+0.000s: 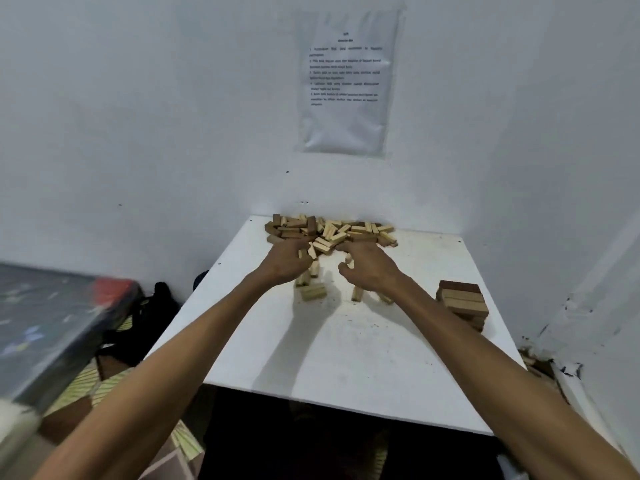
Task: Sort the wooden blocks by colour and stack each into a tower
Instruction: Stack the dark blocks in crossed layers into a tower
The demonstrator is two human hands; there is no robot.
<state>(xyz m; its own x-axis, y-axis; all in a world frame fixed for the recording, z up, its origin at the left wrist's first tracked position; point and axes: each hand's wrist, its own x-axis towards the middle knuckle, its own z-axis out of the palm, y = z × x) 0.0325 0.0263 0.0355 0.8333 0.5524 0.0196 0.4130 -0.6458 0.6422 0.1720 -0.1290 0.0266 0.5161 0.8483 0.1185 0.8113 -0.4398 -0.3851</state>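
Now your left hand [287,259] grips pale rectangular wooden blocks [306,253], your right hand [369,266] pinches one, near one squared brown tower [462,299] on the white bench [346,358].

Wall sheet [346,84]: print too blurred to read. Right forearm [446,320] covers the near edge of the brown stack [464,297]. Pale blocks [313,292] beneath left hand [284,261] and right hand [367,268] are smeared, so the grip is undeterminable. Dark object [52,323] at left is blurred and cut off by the frame edge.
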